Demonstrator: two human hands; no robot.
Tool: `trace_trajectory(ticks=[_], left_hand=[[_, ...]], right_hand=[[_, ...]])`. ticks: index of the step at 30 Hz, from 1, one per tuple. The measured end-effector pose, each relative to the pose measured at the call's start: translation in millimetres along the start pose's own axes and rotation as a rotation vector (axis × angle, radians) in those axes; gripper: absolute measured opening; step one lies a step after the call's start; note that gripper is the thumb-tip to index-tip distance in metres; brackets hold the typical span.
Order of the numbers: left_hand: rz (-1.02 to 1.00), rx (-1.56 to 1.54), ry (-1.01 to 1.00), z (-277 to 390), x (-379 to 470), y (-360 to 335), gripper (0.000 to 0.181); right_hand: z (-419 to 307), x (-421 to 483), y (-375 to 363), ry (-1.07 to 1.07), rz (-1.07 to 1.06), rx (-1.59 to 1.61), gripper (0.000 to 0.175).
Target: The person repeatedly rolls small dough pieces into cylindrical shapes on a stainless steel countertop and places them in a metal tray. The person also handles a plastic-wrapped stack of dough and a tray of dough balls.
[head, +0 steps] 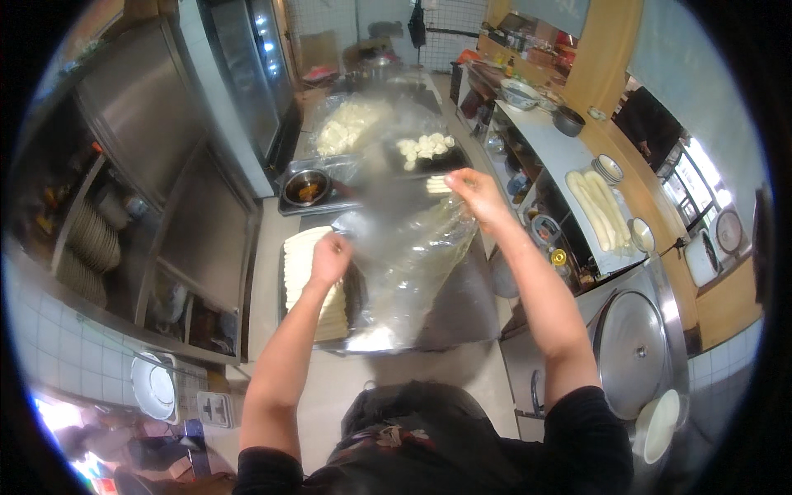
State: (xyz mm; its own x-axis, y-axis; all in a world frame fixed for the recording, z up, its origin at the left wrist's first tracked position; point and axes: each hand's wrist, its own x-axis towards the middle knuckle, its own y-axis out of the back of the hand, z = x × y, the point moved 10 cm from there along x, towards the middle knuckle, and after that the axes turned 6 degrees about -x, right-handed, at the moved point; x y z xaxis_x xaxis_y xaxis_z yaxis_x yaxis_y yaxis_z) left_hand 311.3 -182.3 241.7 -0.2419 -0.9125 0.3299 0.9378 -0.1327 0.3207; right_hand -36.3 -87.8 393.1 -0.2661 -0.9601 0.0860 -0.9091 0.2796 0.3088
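A sheet of clear plastic film (411,266) hangs in folds between my hands over a dark work surface (461,303). My right hand (479,197) pinches its upper right edge. My left hand (330,258) has its fingers closed at the film's left edge. Beneath the left hand, a long row of pale dough strips (298,263) lies side by side, partly covered by the hand and forearm. A few short dough strips (438,184) lie just beyond the right fingertips. Blur in the middle of the view hides part of the surface and film.
Dough pieces (426,148) lie on a dark tray, near a plastic-covered dough heap (346,129). A metal bowl (306,187) stands on a tray at left. The right counter holds long dough rolls (597,210), stacked bowls (608,168) and a dark pot (568,120). A large round lid (634,352) is nearer.
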Motion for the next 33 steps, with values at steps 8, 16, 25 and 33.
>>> trace_trajectory(ticks=[8, 16, 25, 33], left_hand=[[-0.19, -0.28, -0.127, 141.0, 35.9, 35.8, 0.026], [-0.376, 0.101, -0.535, 221.0, -49.3, 11.6, 0.071], [-0.65, -0.498, 0.263, 108.6, -289.3, 47.0, 0.034], [-0.592, -0.283, 0.245, 228.8, -227.8, 211.9, 0.017]], right_hand=[[-110.9, -84.5, -45.2, 0.596, 0.269, -1.097, 0.088], [-92.1, -131.8, -97.5, 0.459, 0.251, -1.023, 0.011], [-87.4, -271.8, -123.6, 0.281, -0.484, -1.066, 0.015], [-138.1, -251.2, -115.7, 0.57, -0.213, -0.63, 0.015]])
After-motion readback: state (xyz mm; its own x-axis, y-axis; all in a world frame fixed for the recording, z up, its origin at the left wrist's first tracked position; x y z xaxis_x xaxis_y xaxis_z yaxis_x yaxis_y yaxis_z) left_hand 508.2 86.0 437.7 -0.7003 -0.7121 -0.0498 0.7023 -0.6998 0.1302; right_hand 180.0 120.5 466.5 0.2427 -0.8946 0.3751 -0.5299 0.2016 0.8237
